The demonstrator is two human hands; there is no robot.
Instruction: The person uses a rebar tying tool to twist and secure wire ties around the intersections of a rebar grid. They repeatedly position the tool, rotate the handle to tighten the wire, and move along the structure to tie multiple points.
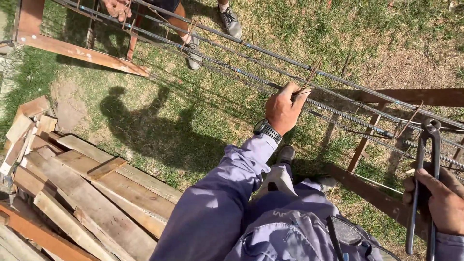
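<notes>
My left hand (282, 108) is closed, its fingers (300, 96) pinched on a thin rusty tie wire (311, 75) where it crosses the ribbed steel bars (241, 72). A dark wristwatch (267, 129) sits on that wrist, above my grey-blue sleeve (217, 203). My right hand (437, 200) is wrapped around the long handles of a pair of nipper pliers (425, 164), held upright with the head touching or just short of a bar; I cannot tell whether the pliers' jaws are parted.

The bars run in a bundle from the upper left down to the right edge, resting on rusty steel trestles (372, 140), with another trestle (72, 50) at the upper left. More wire loops (411, 118) stand up along the bars near the pliers.

At the far end of the bars another person's hand (117, 7) grips the bundle, and that person's grey shoes (231, 21) stand on the grass (159, 111). My shadow falls on the grass under the bars. A loose stack of weathered wooden planks (92, 193) lies on the ground at the lower left.
</notes>
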